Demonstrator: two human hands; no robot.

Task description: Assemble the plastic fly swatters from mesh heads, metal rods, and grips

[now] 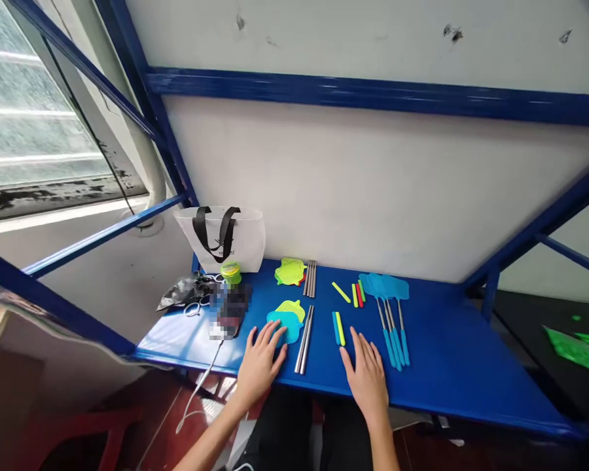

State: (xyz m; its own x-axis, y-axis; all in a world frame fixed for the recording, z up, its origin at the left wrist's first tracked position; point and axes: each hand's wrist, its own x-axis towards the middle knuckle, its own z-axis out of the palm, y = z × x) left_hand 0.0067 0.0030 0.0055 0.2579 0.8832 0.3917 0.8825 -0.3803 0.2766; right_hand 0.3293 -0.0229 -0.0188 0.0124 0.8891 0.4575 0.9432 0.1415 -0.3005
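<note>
My left hand rests palm down at the table's front edge, fingers spread, beside a blue swatter head that overlaps a yellow-green one. Right of it lie metal rods. My right hand lies flat with fingers apart, just below a blue handle and a yellow handle. Farther back are yellow-green heads with a bit of red under them, more metal rods, and short yellow, red and green handles. Several whole blue swatters lie to the right.
A white bag with black straps stands at the back left. Near it are a green-lidded tub, scissors, a black plastic bag and a phone with a white cable. Blue frame bars surround the blue table.
</note>
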